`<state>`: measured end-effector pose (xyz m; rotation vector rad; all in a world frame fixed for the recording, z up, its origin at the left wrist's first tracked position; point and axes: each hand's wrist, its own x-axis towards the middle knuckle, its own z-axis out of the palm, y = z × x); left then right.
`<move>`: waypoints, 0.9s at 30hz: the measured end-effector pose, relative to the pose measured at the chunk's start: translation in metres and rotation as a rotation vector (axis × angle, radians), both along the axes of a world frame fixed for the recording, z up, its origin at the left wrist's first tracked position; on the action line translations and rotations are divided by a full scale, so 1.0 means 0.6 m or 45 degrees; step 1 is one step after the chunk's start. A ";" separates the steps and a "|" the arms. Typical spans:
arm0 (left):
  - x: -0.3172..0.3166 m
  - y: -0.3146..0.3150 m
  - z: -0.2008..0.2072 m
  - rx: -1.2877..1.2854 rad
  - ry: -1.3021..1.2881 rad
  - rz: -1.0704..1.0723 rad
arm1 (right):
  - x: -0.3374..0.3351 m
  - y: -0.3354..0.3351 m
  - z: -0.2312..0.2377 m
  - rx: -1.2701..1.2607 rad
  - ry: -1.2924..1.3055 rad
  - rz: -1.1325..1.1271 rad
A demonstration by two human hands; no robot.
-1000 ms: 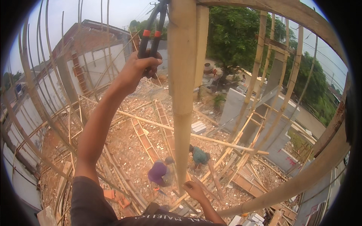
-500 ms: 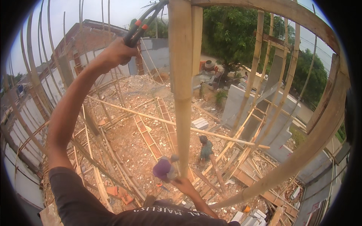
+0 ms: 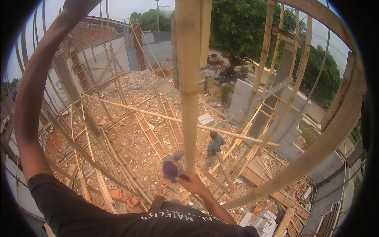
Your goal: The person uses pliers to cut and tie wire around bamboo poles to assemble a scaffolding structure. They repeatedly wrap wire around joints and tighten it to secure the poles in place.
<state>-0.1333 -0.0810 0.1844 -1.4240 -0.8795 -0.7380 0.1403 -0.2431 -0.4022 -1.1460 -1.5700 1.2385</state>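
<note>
An upright bamboo pole (image 3: 188,106) stands directly in front of me. My right hand (image 3: 190,182) is closed round its lower part, with the fingers curled at the pole's near side. My left arm reaches up at the far left, and only the base of my left hand (image 3: 81,4) shows at the top edge. Its fingers are cut off, and so is whatever they hold. Behind the upright pole, a squared timber post (image 3: 205,35) rises close by. A second thick bamboo pole (image 3: 292,175) slants up to the right toward a wooden beam (image 3: 323,15).
Far below lies rubble ground (image 3: 130,94) with ladder-like wooden frames (image 3: 152,136) and a long bamboo pole (image 3: 134,108) across them. Two people work there, one in purple (image 3: 170,170), one in a green checked shirt (image 3: 215,146). Grey block walls (image 3: 252,106) stand right.
My left hand has gone up and left, mostly out of view, and the long-handled black tool with orange bands it held no longer shows. My right hand stays at the pole; the view has shifted slightly.
</note>
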 end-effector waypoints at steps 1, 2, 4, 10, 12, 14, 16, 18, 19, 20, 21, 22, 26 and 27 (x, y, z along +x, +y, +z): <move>-0.004 -0.007 0.009 0.113 0.043 -0.001 | 0.001 0.023 0.071 0.044 0.043 -0.009; -0.006 -0.011 0.012 0.216 0.085 -0.008 | -0.001 0.056 0.108 0.200 0.112 -0.030; -0.011 -0.029 0.006 0.307 0.153 0.084 | -0.024 0.122 0.211 0.536 0.210 -0.060; 0.021 -0.022 -0.051 0.259 0.201 0.153 | -0.121 0.254 0.633 0.962 1.097 0.213; 0.043 -0.024 -0.050 0.272 0.208 0.204 | -0.137 0.359 0.718 0.947 1.171 0.510; 0.044 -0.020 -0.054 0.318 0.224 0.101 | -0.170 0.387 0.764 0.733 1.484 0.759; 0.037 -0.034 -0.060 0.372 0.281 0.219 | -0.218 0.338 0.844 0.577 1.819 0.799; 0.052 -0.047 -0.073 0.251 0.176 0.260 | -0.232 0.351 0.899 0.616 1.882 0.786; 0.058 -0.048 -0.076 0.137 0.118 0.247 | -0.238 0.369 0.908 0.626 1.896 0.740; 0.064 -0.052 -0.075 -0.009 0.092 0.216 | -0.240 0.388 0.916 0.640 1.906 0.688; 0.065 -0.065 -0.068 -0.185 0.060 0.205 | -0.246 0.398 0.922 0.644 1.927 0.654; 0.069 -0.079 -0.063 -0.380 0.034 0.191 | -0.247 0.389 0.914 0.658 1.933 0.659; 0.087 -0.147 -0.021 -1.122 -0.163 0.163 | -0.249 0.356 0.910 0.596 1.961 0.807; 0.086 -0.151 -0.010 -1.263 -0.214 0.115 | -0.248 0.357 0.908 0.551 1.958 0.845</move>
